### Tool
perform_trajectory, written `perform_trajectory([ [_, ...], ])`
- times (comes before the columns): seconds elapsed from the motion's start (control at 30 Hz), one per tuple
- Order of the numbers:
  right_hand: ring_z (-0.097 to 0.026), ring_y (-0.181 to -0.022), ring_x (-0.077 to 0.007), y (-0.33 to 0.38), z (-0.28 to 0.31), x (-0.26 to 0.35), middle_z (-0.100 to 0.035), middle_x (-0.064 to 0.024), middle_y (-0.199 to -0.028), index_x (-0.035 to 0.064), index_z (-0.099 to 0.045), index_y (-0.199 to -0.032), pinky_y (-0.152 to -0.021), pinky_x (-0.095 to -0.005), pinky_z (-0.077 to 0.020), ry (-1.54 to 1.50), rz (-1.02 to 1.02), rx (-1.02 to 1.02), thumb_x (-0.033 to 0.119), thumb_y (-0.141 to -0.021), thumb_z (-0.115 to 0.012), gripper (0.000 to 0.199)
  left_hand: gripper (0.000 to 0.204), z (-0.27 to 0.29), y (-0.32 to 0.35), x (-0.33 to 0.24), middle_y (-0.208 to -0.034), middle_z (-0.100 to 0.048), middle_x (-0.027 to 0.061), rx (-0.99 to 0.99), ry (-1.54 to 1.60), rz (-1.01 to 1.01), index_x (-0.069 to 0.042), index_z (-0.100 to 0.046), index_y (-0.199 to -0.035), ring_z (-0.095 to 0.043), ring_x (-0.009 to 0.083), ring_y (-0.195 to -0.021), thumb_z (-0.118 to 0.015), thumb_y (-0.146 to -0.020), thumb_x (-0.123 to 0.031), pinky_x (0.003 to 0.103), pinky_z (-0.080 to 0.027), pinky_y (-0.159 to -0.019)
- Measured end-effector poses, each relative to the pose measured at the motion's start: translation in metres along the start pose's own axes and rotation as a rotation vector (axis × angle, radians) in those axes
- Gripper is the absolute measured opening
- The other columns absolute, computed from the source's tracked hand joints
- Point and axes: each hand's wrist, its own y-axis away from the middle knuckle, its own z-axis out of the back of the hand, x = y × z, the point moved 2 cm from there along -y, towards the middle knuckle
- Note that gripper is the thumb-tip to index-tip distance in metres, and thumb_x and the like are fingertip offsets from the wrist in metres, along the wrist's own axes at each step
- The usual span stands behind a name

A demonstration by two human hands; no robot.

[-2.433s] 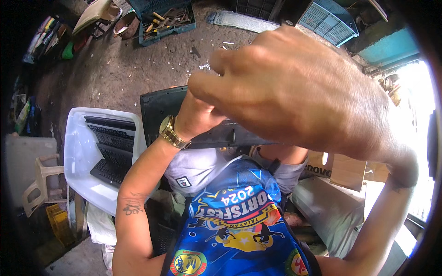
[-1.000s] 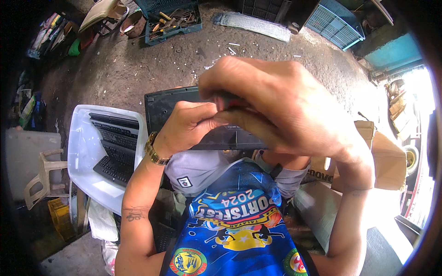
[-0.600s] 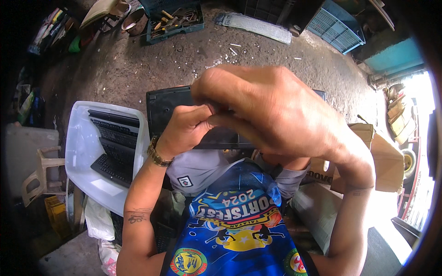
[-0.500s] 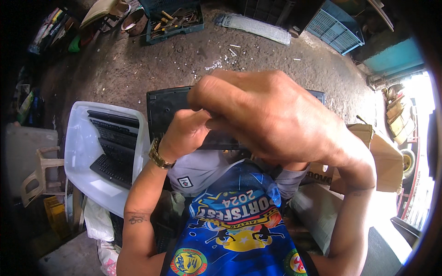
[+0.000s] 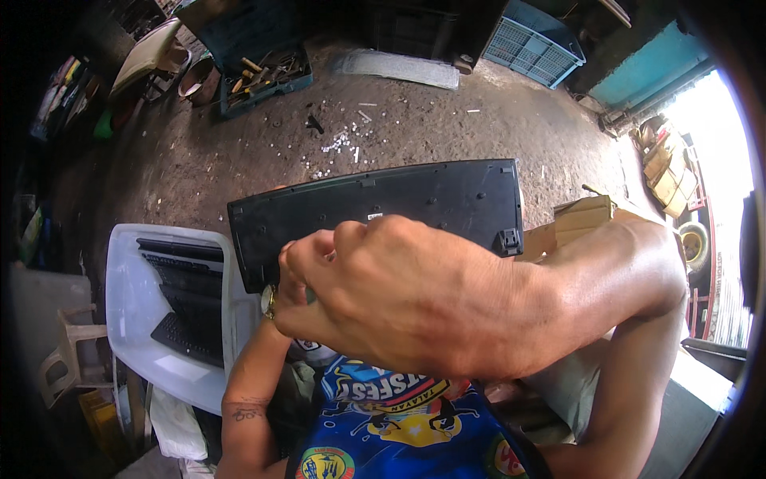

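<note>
A black keyboard is held up in front of me with its underside facing me, one flip-out foot showing at its right end. My right hand fills the middle of the view, its fingers curled closed against the keyboard's lower left edge. My left hand is almost hidden behind it. Only the wrist with a gold watch and a bit of finger show, gripping the same lower edge. My tattooed left forearm rises from below.
A white plastic chair at my left holds another black keyboard. On the dirt floor beyond lie an open teal toolbox, a blue crate and scattered white bits. Cardboard boxes stand to the right.
The keyboard now shows nearly in full above my hands. My right hand has dropped from covering its top edge to its lower left edge, over my left hand.
</note>
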Motion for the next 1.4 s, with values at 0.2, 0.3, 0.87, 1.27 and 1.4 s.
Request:
perform_trajectory([
  [0.2,-0.074,-0.086,-0.0278,-0.017,0.008,-0.006,-0.068,-0.0115,-0.087,-0.0010,-0.065,-0.108,-0.068,-0.0346,-0.0618,-0.101,0.085,0.177,0.013,-0.092,-0.064,0.021,0.041,-0.002,0.000,0.010,-0.129,-0.071,0.0164,-0.178,-0.139,-0.086,0.003,-0.068,-0.126,-0.067,0.0306,-0.123,-0.074,-0.090,-0.017,0.041,-0.051,-0.107],
  [0.3,-0.074,-0.103,-0.0262,-0.015,0.019,-0.013,-0.076,-0.0091,-0.103,0.0066,-0.077,-0.102,-0.081,-0.0380,-0.0610,-0.082,0.061,0.203,0.019,-0.089,-0.071,0.019,0.040,-0.005,-0.007,0.011,-0.129,-0.071,0.0164,-0.339,-0.219,-0.123,0.003,-0.068,-0.126,-0.067,0.0305,-0.122,-0.073,-0.091,-0.016,0.041,-0.051,-0.107],
  [0.87,-0.074,-0.098,-0.0371,-0.029,0.018,-0.014,-0.076,-0.0125,-0.098,0.0087,-0.072,-0.116,-0.080,-0.0443,-0.0614,-0.041,-0.007,0.363,0.020,-0.088,-0.071,0.030,0.038,0.006,0.011,0.020,-0.127,-0.071,0.0168,-0.521,-0.387,-0.122,0.004,-0.067,-0.126,-0.067,0.0298,-0.121,-0.072,-0.093,-0.014,0.041,-0.050,-0.107],
  [1.27,-0.074,-0.099,-0.0379,-0.007,0.004,-0.046,-0.076,-0.0136,-0.099,0.0088,-0.068,-0.122,-0.080,-0.0457,-0.0608,-0.264,-0.089,0.072,0.017,-0.086,-0.072,0.037,0.036,0.006,0.019,0.028,-0.127,-0.071,0.0171,-0.492,-0.411,-0.106,0.004,-0.067,-0.125,-0.067,0.0293,-0.120,-0.071,-0.094,-0.013,0.041,-0.049,-0.107],
  [1.4,-0.073,-0.099,-0.0381,-0.004,-0.002,-0.048,-0.076,-0.0140,-0.100,0.0088,-0.067,-0.123,-0.080,-0.0462,-0.0606,-0.317,-0.096,0.028,0.016,-0.085,-0.073,0.040,0.035,0.006,0.023,0.027,-0.126,-0.071,0.0172,-0.489,-0.428,-0.107,0.004,-0.067,-0.125,-0.067,0.0292,-0.120,-0.071,-0.094,-0.012,0.041,-0.049,-0.107],
])
